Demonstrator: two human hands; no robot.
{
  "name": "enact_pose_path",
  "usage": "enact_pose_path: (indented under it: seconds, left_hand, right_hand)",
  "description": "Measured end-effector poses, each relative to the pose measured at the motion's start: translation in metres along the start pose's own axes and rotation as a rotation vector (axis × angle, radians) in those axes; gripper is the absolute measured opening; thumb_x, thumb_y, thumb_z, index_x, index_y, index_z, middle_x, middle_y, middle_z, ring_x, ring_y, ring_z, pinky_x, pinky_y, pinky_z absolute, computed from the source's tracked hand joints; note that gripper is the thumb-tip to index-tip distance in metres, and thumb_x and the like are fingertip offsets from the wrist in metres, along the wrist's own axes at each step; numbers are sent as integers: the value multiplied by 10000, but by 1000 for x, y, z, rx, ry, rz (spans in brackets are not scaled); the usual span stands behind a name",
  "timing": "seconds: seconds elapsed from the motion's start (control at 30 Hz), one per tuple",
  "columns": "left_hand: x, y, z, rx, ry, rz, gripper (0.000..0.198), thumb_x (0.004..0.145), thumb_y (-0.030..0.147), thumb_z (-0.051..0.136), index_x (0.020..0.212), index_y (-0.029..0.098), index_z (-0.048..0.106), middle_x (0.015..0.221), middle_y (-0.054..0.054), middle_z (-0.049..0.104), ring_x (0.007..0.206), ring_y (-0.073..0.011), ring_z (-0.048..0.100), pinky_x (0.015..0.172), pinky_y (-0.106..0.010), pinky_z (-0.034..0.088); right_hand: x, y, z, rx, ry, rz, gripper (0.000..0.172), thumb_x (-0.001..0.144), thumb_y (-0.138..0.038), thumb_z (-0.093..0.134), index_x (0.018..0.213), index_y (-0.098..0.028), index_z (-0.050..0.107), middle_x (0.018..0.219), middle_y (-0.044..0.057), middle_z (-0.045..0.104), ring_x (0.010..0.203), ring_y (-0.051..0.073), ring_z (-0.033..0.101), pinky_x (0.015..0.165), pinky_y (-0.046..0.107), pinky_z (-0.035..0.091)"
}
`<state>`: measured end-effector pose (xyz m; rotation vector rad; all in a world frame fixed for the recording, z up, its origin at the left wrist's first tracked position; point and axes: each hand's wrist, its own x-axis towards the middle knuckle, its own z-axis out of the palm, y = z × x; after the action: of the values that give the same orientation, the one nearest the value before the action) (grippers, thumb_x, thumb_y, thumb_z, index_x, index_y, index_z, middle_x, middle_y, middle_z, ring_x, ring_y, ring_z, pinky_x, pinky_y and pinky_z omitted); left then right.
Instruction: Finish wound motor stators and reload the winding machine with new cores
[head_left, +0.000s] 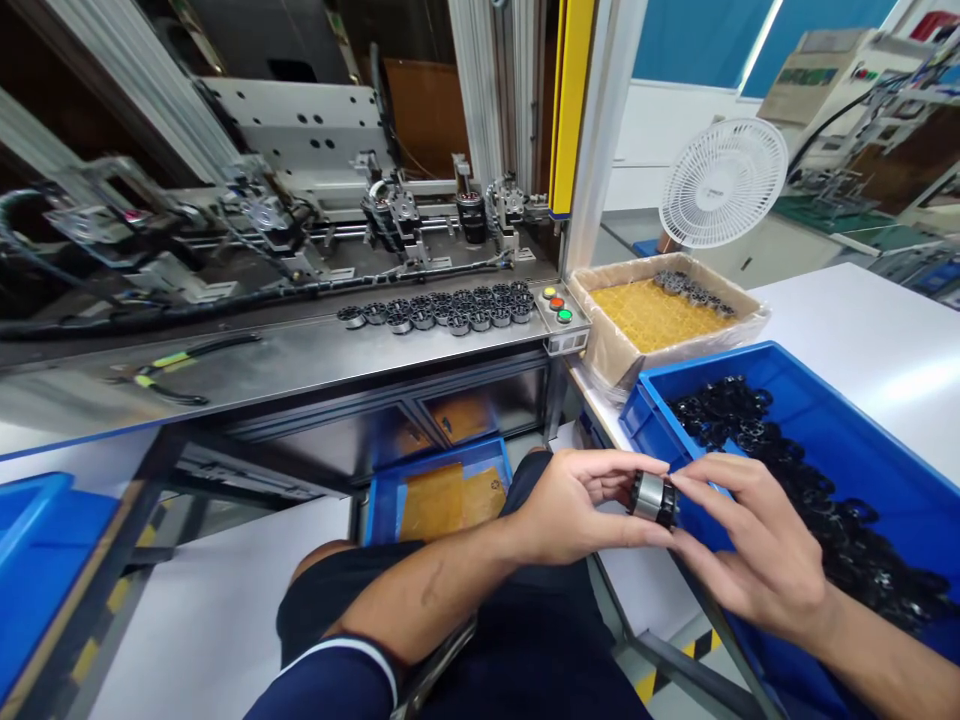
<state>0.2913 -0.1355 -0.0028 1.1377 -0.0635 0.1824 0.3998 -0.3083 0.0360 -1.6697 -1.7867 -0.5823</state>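
Over the near edge of the blue bin, a small motor stator core (652, 498) with a bare metal middle and black plastic ends is between my two hands. My left hand (577, 505) grips it from the left, thumb below and fingers above. On the other side, the fingertips and thumb of my right hand (757, 540) pinch its black end. Black plastic end pieces (787, 460) lie heaped in the blue bin (847, 425) beside my right hand. Several similar cores with black ends (457, 308) stand grouped on the metal bench.
Left on the bench (315, 365) lie pliers (180, 365). A button box (562, 310) sits at the bench's right end. Beyond the bin stands a lined carton (622, 350) with metal cores on yellow sheet. A white fan (724, 183) is behind. Machine fixtures (405, 215) line the back.
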Motion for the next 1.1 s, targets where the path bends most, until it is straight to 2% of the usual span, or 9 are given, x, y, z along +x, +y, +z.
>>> enact_pose_path:
  seconds: [0.17, 0.4, 0.6, 0.83, 1.1]
  left_hand:
    - [-2, 2, 1, -12, 6, -15, 601, 592, 232, 925, 1144, 119, 716, 990, -89, 769, 901, -197, 745, 928, -329, 581]
    - [-2, 2, 1, -40, 0, -24, 563, 605, 179, 910, 1133, 124, 721, 981, -78, 772, 871, -164, 742, 887, -270, 578]
    - [-2, 3, 1, -17, 13, -71, 587, 582, 205, 925, 1126, 115, 725, 981, -80, 773, 889, -197, 746, 910, -316, 588]
    - [-1, 6, -2, -34, -20, -123, 582, 571, 174, 925, 1115, 119, 725, 950, -64, 782, 903, -203, 756, 910, -310, 595]
    - [-1, 6, -5, -62, -18, -184, 571, 560, 194, 934, 1085, 119, 722, 912, -54, 776, 872, -195, 754, 889, -316, 593]
  right_hand:
    - [1, 0, -1, -10, -2, -30, 426, 808, 3, 678, 1222, -47, 592, 1103, 173, 614, 1054, 269, 602, 861, 445, 554]
    - [-1, 2, -1, -42, -28, -42, 425, 819, -25, 691, 1231, -59, 596, 1115, 172, 609, 1059, 269, 602, 857, 446, 561]
    - [-1, 3, -4, -101, -49, -75, 356, 857, -64, 665, 1208, -46, 603, 1083, 173, 614, 1037, 269, 597, 829, 442, 564]
    - [1, 4, -8, -176, -70, -206, 306, 835, -46, 678, 1127, 24, 619, 1049, 208, 617, 985, 298, 587, 753, 464, 556]
    - [0, 0, -4, -118, -113, -152, 350, 842, -45, 664, 1182, -2, 596, 1055, 186, 617, 998, 280, 592, 776, 437, 557]
